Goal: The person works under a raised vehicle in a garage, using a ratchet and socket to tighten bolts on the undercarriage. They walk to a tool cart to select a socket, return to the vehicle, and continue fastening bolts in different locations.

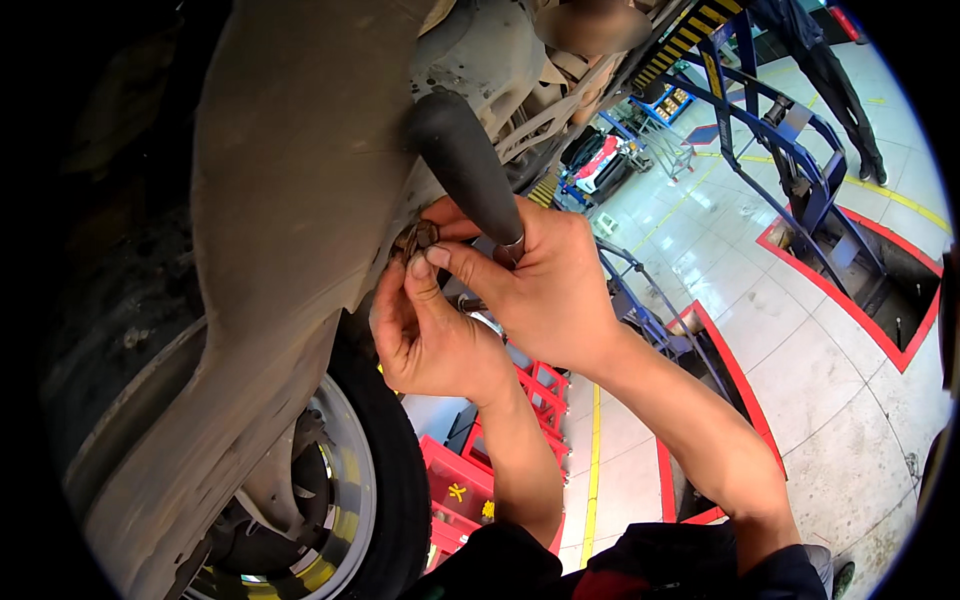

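Note:
Beside the vehicle's underside panel (pixel 290 150), my left hand (pixel 440 345) is closed, thumb and fingertips pinching a small rusty bolt-like part (pixel 427 234). My right hand (pixel 555 285) is just above and to the right, its thumb and index finger touching the same part. Lodged in the right hand is a tool with a thick black handle (pixel 465 165). The handle points up toward the underbody, and a short metal shank shows below it. The working end of the tool is mostly hidden by my hands.
A wheel with a black tyre (pixel 395 480) stands at lower left. Red trays or crates (pixel 465 480) sit below my left forearm. To the right are a blue lift frame (pixel 780 130), red-edged floor pits (pixel 890 300) and a person's dark-trousered legs (pixel 850 100) at the far right.

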Demonstrator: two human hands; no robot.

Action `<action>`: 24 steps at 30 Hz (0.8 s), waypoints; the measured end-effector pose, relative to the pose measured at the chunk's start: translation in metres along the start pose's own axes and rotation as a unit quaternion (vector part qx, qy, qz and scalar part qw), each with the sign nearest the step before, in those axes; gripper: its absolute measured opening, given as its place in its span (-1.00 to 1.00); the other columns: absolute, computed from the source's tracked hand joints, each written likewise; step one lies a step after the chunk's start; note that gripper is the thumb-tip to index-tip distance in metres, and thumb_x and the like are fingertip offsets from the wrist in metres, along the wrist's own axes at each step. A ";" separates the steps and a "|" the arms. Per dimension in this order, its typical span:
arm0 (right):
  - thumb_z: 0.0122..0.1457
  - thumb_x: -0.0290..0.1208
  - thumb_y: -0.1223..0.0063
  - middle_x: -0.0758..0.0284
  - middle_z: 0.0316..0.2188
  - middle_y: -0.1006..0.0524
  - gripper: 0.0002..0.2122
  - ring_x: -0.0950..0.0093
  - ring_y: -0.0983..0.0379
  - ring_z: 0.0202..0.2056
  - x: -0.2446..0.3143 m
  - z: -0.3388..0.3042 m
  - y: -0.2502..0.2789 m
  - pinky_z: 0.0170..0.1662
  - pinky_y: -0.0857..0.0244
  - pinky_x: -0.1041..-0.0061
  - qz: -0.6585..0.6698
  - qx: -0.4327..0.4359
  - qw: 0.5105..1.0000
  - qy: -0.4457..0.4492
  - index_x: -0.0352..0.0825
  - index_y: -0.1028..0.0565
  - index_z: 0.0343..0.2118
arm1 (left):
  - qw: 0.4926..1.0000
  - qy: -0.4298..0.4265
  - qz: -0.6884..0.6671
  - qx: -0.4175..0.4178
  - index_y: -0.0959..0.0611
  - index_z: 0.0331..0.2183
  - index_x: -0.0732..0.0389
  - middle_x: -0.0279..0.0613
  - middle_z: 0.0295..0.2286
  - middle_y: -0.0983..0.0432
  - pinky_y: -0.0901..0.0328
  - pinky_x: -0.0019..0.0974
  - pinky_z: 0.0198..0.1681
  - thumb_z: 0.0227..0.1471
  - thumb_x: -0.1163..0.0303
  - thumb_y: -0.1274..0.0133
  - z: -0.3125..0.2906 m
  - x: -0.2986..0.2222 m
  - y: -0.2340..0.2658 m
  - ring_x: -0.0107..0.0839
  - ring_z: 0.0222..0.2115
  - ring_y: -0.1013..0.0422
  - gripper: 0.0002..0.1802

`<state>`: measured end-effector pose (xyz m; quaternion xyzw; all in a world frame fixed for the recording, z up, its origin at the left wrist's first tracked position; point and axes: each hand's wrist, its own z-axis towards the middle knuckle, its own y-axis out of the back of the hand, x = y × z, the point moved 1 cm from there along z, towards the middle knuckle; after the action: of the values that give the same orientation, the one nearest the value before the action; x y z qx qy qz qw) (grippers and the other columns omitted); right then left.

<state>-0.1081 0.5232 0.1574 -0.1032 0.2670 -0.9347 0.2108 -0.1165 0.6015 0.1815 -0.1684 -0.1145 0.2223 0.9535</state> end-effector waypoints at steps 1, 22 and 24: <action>0.13 -0.65 -0.18 0.38 -0.33 -0.65 -0.85 0.76 -0.46 -0.46 -0.002 -0.001 -0.002 -0.46 -0.34 0.70 -0.003 0.001 1.000 0.005 -0.45 -0.58 -0.22 | 1.000 0.000 0.007 -0.002 -0.65 -0.30 0.48 0.02 -0.38 -0.66 -0.47 -0.38 -0.23 0.05 0.63 -0.20 0.000 0.000 0.002 -0.36 -0.39 -0.58 -0.86; 0.07 -0.58 -0.19 0.24 -0.45 -0.66 -0.85 0.62 -0.58 -0.48 -0.001 -0.011 -0.016 -0.45 -0.42 0.60 0.041 -0.088 0.994 0.053 -0.47 -0.58 -0.28 | 0.977 0.112 -0.129 0.124 -0.57 -0.43 0.45 -0.04 -0.51 -0.62 -0.48 -0.42 -0.40 0.01 0.54 -0.28 0.031 0.015 0.014 -0.45 -0.54 -0.54 -0.80; 0.07 -0.58 -0.19 0.23 -0.45 -0.66 -0.84 0.61 -0.59 -0.47 -0.002 -0.009 -0.022 -0.44 -0.42 0.59 0.077 -0.073 0.994 0.028 -0.47 -0.58 -0.27 | 0.957 0.174 -0.181 0.145 -0.59 -0.39 0.48 0.00 -0.46 -0.63 -0.51 -0.39 -0.32 0.02 0.52 -0.27 0.032 0.013 0.014 -0.41 -0.51 -0.56 -0.78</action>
<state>-0.1165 0.5445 0.1616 -0.0714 0.3472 -0.8964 0.2662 -0.1200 0.6275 0.2076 -0.0411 0.0581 0.0279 0.9971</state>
